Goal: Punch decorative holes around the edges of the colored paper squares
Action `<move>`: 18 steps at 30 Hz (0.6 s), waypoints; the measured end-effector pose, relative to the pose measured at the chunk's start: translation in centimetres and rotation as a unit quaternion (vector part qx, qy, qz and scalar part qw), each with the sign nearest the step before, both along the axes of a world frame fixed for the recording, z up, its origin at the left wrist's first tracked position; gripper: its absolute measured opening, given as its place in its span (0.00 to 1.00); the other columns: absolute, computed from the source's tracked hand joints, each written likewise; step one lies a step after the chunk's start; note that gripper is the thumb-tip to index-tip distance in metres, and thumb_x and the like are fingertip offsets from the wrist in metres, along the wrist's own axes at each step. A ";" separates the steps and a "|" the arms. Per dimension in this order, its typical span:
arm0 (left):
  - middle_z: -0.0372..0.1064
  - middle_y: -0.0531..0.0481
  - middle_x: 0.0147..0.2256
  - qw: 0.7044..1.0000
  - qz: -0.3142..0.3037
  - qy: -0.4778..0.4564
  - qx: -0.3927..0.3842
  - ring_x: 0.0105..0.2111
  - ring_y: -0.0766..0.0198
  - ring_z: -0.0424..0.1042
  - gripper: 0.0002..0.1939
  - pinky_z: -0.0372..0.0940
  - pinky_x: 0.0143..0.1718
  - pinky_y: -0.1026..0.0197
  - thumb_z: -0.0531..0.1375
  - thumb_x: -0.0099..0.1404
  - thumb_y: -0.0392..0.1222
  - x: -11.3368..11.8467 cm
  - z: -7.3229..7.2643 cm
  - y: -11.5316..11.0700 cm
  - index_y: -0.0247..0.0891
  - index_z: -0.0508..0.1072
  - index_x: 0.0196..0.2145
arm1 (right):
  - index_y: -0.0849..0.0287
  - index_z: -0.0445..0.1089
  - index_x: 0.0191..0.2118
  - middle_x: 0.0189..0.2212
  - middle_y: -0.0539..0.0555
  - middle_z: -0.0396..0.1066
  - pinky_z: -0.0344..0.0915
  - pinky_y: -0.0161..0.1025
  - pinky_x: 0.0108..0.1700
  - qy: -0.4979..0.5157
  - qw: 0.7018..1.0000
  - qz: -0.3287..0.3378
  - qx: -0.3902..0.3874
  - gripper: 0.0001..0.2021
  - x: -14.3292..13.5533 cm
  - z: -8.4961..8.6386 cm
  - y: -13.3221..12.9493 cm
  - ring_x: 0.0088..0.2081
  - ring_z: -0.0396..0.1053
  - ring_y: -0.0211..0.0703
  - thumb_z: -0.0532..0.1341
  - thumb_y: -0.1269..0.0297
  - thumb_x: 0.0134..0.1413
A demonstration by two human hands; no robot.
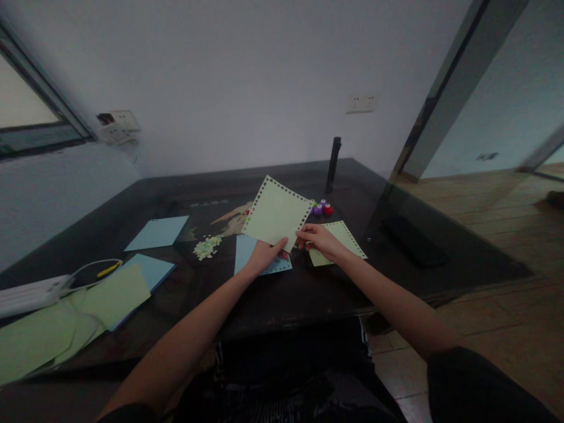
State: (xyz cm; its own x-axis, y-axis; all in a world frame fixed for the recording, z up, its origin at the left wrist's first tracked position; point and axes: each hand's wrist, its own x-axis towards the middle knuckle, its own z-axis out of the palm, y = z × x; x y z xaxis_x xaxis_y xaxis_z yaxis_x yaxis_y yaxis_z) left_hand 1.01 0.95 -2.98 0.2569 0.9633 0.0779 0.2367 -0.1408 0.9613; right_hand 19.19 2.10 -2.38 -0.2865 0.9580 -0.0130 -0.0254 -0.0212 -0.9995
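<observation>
Both hands hold up a pale green sheet [277, 212] with punched holes along its edges. My left hand [267, 255] is closed on its lower edge, thumb on top. My right hand [318, 239] pinches the lower right corner. Under my left hand lies a blue punched sheet [245, 249]. Another green punched sheet [343, 239] rests on the table below my right hand. Behind the raised sheet, at its right, are several small purple, red and green pieces [323, 208].
Paper scraps [207, 247] are piled left of centre on the dark table [282, 308]. Blue [159, 232] and green sheets [117, 294] lie left, beside a white power strip [30, 295]. A black upright object [333, 165] stands behind; a dark flat object [413, 239] lies right.
</observation>
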 end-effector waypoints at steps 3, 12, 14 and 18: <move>0.70 0.49 0.17 1.000 -0.009 -0.010 -0.004 0.17 0.66 0.68 0.12 0.65 0.23 0.65 0.57 0.60 0.43 0.0 -0.2 0.2 0.32 0.71 0.26 | 0.61 0.64 0.26 0.25 0.52 0.71 0.58 0.30 0.22 -0.002 1.000 0.008 -0.006 0.11 0.0 0.1 -0.1 0.24 0.67 0.34 0.64 0.59 0.46; 0.70 0.48 0.17 1.000 -0.007 -0.013 -0.011 0.17 0.67 0.68 0.12 0.65 0.23 0.66 0.57 0.60 0.43 0.0 0.3 -0.1 0.31 0.71 0.25 | 0.61 0.64 0.28 0.26 0.52 0.71 0.58 0.30 0.22 -0.014 1.000 0.017 -0.007 0.09 -0.1 0.4 -0.4 0.25 0.67 0.33 0.61 0.60 0.50; 0.70 0.49 0.17 1.000 -0.002 -0.014 -0.011 0.17 0.67 0.68 0.10 0.64 0.22 0.67 0.57 0.59 0.42 0.1 0.4 -0.1 0.31 0.70 0.26 | 0.61 0.65 0.28 0.27 0.52 0.71 0.57 0.30 0.22 -0.018 1.000 0.020 0.002 0.10 0.0 0.4 -0.5 0.25 0.67 0.33 0.62 0.60 0.49; 0.69 0.50 0.16 1.000 0.000 -0.006 -0.003 0.16 0.67 0.68 0.09 0.65 0.21 0.67 0.56 0.60 0.40 0.2 0.5 -0.2 0.31 0.70 0.27 | 0.61 0.66 0.29 0.27 0.52 0.71 0.57 0.30 0.22 -0.022 0.999 0.025 0.015 0.10 0.1 0.4 -0.4 0.25 0.66 0.33 0.64 0.60 0.47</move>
State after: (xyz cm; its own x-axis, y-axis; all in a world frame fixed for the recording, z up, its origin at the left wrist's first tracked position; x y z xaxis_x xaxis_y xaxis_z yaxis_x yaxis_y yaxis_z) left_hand 1.19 0.76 -2.44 0.2567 0.9636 0.0744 0.2246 -0.1344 0.9651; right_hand 19.25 1.69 -1.97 -0.3347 0.9423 0.0009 0.0196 0.0079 -0.9998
